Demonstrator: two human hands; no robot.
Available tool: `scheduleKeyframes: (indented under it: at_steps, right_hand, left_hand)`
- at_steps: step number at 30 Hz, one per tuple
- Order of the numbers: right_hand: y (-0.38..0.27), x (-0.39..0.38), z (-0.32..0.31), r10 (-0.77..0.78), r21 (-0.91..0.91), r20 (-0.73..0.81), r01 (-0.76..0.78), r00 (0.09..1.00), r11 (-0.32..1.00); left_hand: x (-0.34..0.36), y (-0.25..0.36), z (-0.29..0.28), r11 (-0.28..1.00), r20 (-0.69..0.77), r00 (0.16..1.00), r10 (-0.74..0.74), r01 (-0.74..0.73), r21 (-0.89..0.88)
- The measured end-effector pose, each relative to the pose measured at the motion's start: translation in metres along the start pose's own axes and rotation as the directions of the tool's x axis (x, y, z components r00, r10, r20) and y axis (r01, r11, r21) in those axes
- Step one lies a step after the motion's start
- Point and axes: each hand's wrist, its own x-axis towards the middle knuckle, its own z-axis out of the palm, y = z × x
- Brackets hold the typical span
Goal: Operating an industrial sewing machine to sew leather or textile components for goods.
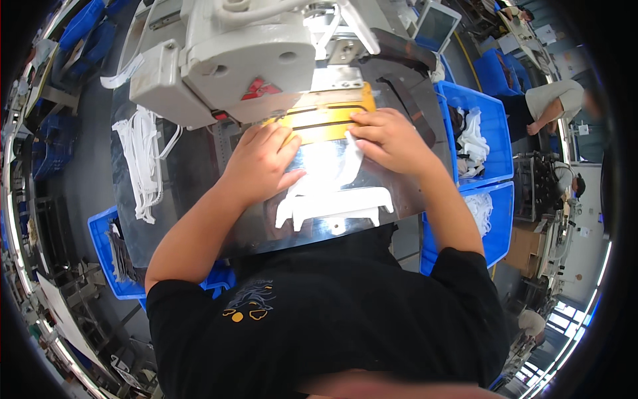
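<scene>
A yellow plate (319, 120) with dark slots lies beneath the head of a pale grey sewing machine (249, 63). My left hand (266, 159) rests at the plate's left end, its fingers bent over the edge and its thumb apart from them. At the right end, my right hand (387, 138) has its fingertips on the plate, fingers extended. A white fabric strip (351, 163) hangs from the plate's near edge, touching the right fingertips. White pieces with narrow ends (342, 203) lie at the near edge of the metal table (199, 233).
A bundle of white straps (139, 163) lies on the left of the table. Blue bins (495, 143) with white and dark fabric stand to the right; another blue bin (103, 256) holds dark pieces at the lower left. A person (555, 106) is at the far right.
</scene>
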Motion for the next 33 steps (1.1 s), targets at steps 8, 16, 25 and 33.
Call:
scheduleKeyframes:
  at_steps: [8, 16, 25, 33]
  right_hand:
    - [-0.042, 0.044, 0.019, -0.129, -0.055, -0.03, 0.127, 0.991, 0.99]
    - [-0.063, 0.056, 0.014, -0.037, -0.056, 0.12, 0.044, 0.992, 0.997]
    - [-0.076, 0.006, -0.021, -0.182, 0.067, 0.221, 0.171, 0.958, 0.983]
    - [-0.076, -0.024, -0.035, -0.18, 0.087, 0.249, 0.163, 0.952, 0.983]
  left_hand:
    - [-0.001, 0.001, -0.007, 1.0, 0.005, 1.0, -0.018, 0.018, 0.006]
    - [-0.01, 0.005, -0.009, 0.996, 0.027, 0.999, -0.041, 0.039, 0.086]
    - [-0.014, 0.005, -0.01, 0.997, 0.036, 0.998, -0.049, 0.047, 0.053]
    - [-0.007, 0.003, -0.015, 0.997, 0.044, 0.997, -0.056, 0.054, 0.048]
